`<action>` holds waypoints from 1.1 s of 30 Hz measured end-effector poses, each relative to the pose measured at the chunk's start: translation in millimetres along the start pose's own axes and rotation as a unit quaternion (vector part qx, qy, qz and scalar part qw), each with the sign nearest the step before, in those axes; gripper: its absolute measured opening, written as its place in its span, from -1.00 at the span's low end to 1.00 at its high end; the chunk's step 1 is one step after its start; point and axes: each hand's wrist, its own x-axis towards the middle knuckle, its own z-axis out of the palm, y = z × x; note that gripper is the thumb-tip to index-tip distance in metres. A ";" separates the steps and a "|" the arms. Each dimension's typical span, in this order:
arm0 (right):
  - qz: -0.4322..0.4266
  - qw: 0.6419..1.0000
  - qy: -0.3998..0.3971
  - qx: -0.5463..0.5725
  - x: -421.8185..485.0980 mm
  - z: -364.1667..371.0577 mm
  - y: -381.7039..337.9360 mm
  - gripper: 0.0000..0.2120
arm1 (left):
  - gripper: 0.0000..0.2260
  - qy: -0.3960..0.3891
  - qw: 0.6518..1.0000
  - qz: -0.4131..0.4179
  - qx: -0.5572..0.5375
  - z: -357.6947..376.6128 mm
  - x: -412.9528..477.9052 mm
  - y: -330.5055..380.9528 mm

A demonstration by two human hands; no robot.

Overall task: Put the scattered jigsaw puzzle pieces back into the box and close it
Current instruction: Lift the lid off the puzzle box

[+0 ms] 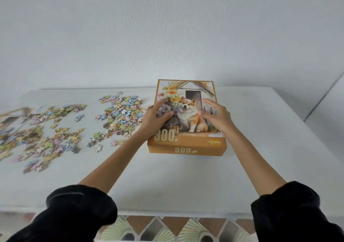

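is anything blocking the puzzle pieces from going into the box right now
Yes: the lid is on the box, with the left hand and right hand resting on top. It must come off first. The table between the puzzle pieces and the box shows nothing else in the way.

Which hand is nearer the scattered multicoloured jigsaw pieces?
Left. The left hand rests on the left edge of the orange cardboard puzzle box, beside the multicoloured jigsaw pieces; the right hand is over its right side.
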 end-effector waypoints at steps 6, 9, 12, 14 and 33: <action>0.004 1.000 0.010 0.006 -50.7 1.7 -5.3 -0.50 | -0.49 0.004 1.000 0.004 -0.020 0.4 -51.3 1.3; 0.007 1.000 0.013 0.004 -69.9 5.7 -8.6 -0.51 | -0.49 -0.001 1.000 0.005 -0.031 -0.4 -68.7 -1.0; 0.017 1.000 0.018 0.010 -82.4 7.4 -9.3 -0.51 | -0.50 0.005 0.999 0.001 -0.037 0.0 -80.5 1.7; 0.018 1.000 0.018 0.008 -87.3 7.4 -10.0 -0.52 | -0.51 0.005 0.999 0.002 -0.039 1.3 -86.8 4.3; 0.010 0.999 0.045 0.001 -61.3 -55.6 -44.4 -0.52 | -0.53 -0.013 0.999 0.027 -0.036 -13.6 -55.9 77.5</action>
